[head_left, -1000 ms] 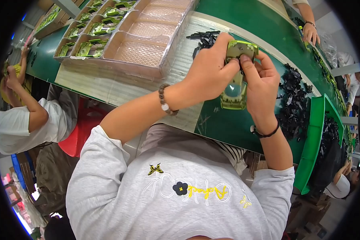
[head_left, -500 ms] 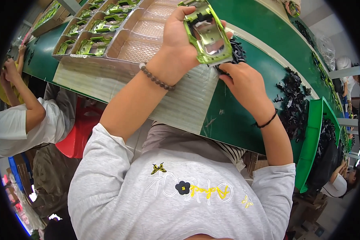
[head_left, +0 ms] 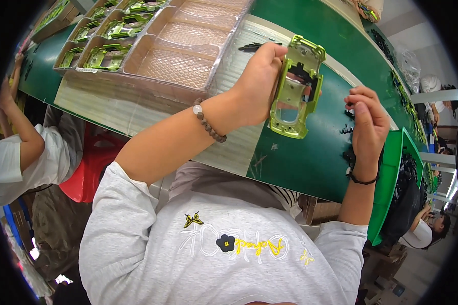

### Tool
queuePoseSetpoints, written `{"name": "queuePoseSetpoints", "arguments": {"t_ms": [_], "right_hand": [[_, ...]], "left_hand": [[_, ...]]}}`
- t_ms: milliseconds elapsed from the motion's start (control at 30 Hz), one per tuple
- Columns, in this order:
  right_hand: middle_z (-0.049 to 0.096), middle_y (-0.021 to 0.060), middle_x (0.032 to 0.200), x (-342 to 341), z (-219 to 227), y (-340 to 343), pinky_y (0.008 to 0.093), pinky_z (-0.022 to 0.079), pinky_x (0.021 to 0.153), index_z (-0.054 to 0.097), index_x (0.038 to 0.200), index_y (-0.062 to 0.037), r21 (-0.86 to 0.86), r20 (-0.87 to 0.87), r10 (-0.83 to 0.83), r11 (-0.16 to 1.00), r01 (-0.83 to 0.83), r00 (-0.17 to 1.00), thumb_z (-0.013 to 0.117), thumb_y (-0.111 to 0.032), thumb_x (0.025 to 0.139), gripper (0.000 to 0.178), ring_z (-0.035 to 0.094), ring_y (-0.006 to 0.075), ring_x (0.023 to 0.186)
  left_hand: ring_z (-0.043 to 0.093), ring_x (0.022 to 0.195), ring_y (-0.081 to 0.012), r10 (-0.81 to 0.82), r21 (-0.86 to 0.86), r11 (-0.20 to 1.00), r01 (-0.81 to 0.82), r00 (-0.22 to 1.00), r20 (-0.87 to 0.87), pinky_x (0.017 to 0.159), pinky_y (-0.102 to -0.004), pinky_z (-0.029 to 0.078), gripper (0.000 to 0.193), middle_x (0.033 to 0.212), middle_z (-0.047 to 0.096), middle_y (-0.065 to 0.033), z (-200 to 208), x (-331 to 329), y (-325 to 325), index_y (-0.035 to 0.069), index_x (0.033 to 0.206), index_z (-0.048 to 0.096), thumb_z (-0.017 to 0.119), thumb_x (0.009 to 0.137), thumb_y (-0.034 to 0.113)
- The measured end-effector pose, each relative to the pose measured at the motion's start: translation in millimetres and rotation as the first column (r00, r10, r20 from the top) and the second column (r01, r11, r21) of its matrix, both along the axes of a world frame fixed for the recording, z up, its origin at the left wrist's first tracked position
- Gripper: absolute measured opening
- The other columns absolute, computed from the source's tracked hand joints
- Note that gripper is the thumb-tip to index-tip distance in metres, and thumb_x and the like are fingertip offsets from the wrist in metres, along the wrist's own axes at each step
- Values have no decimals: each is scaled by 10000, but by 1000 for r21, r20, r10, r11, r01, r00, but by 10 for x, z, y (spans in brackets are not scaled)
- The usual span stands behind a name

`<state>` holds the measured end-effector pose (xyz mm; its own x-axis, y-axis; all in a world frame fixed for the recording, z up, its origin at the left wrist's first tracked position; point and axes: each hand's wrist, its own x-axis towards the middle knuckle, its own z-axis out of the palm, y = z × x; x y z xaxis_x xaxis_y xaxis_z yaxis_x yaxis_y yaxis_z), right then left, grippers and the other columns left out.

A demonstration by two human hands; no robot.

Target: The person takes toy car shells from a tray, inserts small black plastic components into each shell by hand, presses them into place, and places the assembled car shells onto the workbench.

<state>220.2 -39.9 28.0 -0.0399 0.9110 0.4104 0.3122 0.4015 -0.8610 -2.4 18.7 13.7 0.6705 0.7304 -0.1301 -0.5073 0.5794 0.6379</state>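
Note:
My left hand (head_left: 259,86) grips a bright green toy car body shell (head_left: 290,93) by its left side, holding it tilted above the green tabletop. Clear window plastic and a small black part show inside the shell. To the right, apart from the shell, my right hand (head_left: 370,122) is closed, thumb against fingers. A small black plastic part (head_left: 349,104) shows at its fingertips; its exact shape is too small to make out. Loose black plastic parts (head_left: 346,129) lie on the table beside this hand, partly hidden by it.
A divided clear plastic tray (head_left: 183,58) stands at the left, with several green car shells (head_left: 106,57) in its left compartments. Thin black pieces (head_left: 259,47) lie beyond my left hand. A green bin (head_left: 389,175) of black parts stands at the right. Another person (head_left: 35,157) sits at the left.
My left hand has moved right and lower, turning the shell. My right hand has drawn away from the black pile beneath the shell, moving right with a small black part at its fingertips.

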Motion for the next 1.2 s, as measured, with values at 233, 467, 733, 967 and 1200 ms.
{"name": "queuePoseSetpoints", "arguments": {"t_ms": [233, 467, 733, 967, 1200], "right_hand": [[587, 81, 1005, -475, 348, 110, 230, 512, 779, 616, 1022, 25, 341, 7, -113, 934, 104, 994, 628, 110, 781, 255, 595, 120, 852], [659, 91, 817, -493, 363, 191, 254, 507, 682, 669, 909, -13, 397, 423, -246, 915, 65, 872, 637, 81, 752, 185, 642, 176, 740], [666, 107, 808, -652, 226, 224, 306, 510, 648, 672, 921, -57, 566, 510, -455, 816, 114, 730, 638, 30, 757, 189, 645, 248, 727], [671, 57, 866, -519, 347, 369, 262, 513, 673, 652, 1029, -41, 205, 293, -243, 961, 187, 925, 631, 20, 785, 252, 642, 163, 747], [649, 49, 883, -92, 329, 766, 230, 515, 650, 611, 1054, 51, -463, 207, 232, 879, -113, 950, 588, -11, 844, 220, 607, 90, 762]], "left_hand": [[597, 985, -260, -69, 85, 994, 68, 998, 3, 867, -379, 485, 443, 1148, 572, -196, -139, 135, -80, 43, 1244, 441, 282, 975, 358], [600, 922, -195, -58, 209, 976, 57, 998, -1, 781, -317, 507, 445, 1125, 567, -163, -160, 107, -139, 139, 1340, 339, 333, 980, 401], [601, 917, -205, -20, 224, 974, 25, 1000, -22, 759, -327, 520, 424, 1102, 556, -115, -179, 98, -158, 135, 1311, 351, 355, 977, 396], [598, 861, -146, -19, 165, 986, 12, 999, 37, 746, -298, 517, 361, 1031, 562, -70, -60, 68, -115, 105, 1238, 416, 395, 970, 346], [651, 780, -253, 586, 812, 460, 360, 563, -582, 654, -369, 493, 394, 892, 653, -168, 375, -361, 43, 29, 1083, 547, 547, 876, 365]]}}
